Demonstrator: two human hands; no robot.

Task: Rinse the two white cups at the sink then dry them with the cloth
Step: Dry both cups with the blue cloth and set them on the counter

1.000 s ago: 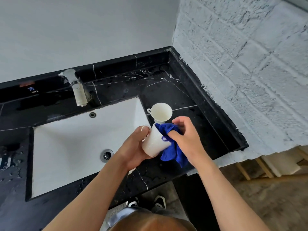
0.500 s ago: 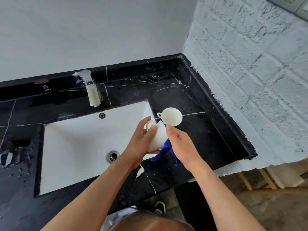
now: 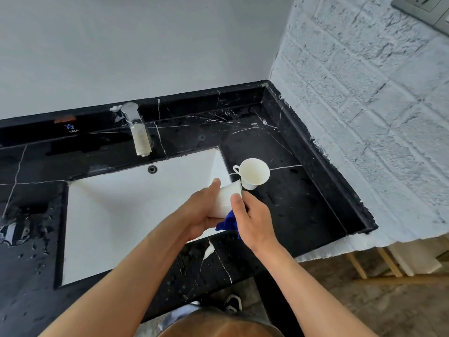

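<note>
The left hand (image 3: 201,210) grips the held cup (image 3: 224,200); the right hand (image 3: 252,217) pinches the cloth (image 3: 228,222) against it. Wet glazed ceramic: likely slippery, fragile; grasp the body.

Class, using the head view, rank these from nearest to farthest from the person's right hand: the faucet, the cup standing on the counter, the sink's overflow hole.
From the right hand:
1. Cup on the counter, just beyond it.
2. Overflow hole, back wall of the sink, to the left.
3. Faucet, behind the sink, farthest left.
</note>
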